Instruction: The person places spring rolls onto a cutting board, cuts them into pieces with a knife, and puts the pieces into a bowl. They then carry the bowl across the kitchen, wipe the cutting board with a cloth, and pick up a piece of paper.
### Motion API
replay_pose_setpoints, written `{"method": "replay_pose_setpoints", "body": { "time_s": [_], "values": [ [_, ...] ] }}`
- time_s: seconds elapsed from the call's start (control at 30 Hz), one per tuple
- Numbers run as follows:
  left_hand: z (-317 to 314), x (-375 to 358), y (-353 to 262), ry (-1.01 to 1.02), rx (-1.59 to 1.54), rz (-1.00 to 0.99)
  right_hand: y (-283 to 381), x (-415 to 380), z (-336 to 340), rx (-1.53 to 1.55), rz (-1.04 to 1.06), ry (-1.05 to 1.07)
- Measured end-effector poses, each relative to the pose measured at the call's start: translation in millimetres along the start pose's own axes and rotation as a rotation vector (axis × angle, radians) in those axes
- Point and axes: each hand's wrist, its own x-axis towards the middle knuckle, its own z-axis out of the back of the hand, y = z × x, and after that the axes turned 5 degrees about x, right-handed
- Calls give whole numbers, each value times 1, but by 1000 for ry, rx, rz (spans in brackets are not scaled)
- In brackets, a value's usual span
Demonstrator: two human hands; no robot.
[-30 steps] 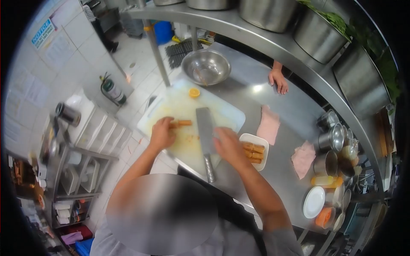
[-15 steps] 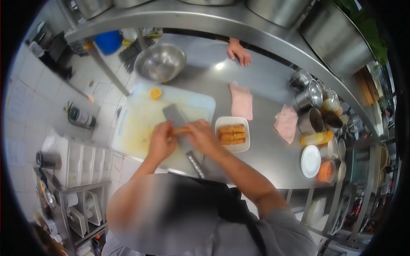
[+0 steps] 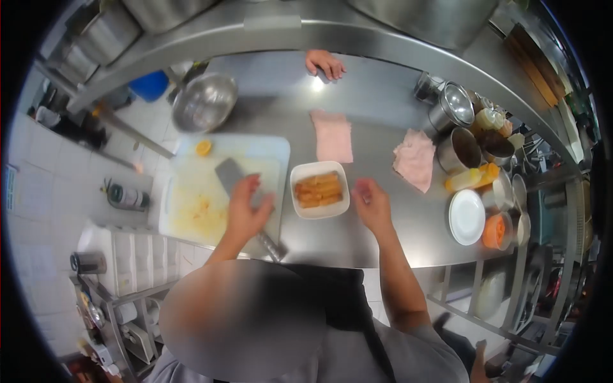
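Left fingers: the left hand [image 3: 246, 210] is spread loose, fingers apart, gripping nothing as far as I can see. It hovers over the cleaver [image 3: 235, 184], maybe just brushing the blade, hard to say.

Right fingers: the right hand [image 3: 371, 204] is open too, fingers loosely curled, nothing in it. It sits over bare steel just right of the dish [image 3: 319, 189].

Where the food is: the fried rolls [image 3: 317, 189] all lie side by side in that white dish, between the two hands and just right of the cutting board [image 3: 220, 191].

Cleaver: lying flat on the board, blade to the far left, handle poking off the near edge toward the person.

What just changed: half a second ago both hands were pinched together on one roll over the blade. Now that roll's gone from the fingers and the hands have split apart, right one swung past the dish. I'd guess it went in with the others, so that piece looks dealt with.

Versus a second ago: the left hand was on a roll on the board and the right was by the cleaver. The board now only shows orange smears and a small orange round [image 3: 204, 148] at its far corner.

Further out: steel bowl [image 3: 204, 102] far left, two pink cloths [image 3: 332, 135] beyond the dish, tins and a white plate [image 3: 467, 217] on the right. Another person's hand [image 3: 324, 64] rests on the far edge of the counter [image 3: 377, 96].
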Motion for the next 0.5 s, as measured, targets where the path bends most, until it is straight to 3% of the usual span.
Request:
{"method": "replay_pose_setpoints", "body": {
  "time_s": [0.07, 0.1, 0.27, 0.4, 0.5],
  "values": [
    [29, -35, 30, -18, -44, 186, -26, -41, -17, 202, -545, 62],
    [40, -45, 37, -6, -34, 241, -38, -54, -27, 273, -606, 117],
    [59, -92, 57, -100, -195, 417, -11, -39, -39, 571, -863, 271],
    [68, -107, 35, 56, -245, 494, -28, -37, -52, 722, -916, 225],
    [79, -125, 50, 160, -244, 425, -21, -42, -40, 756, -904, 226]
  ]
}}
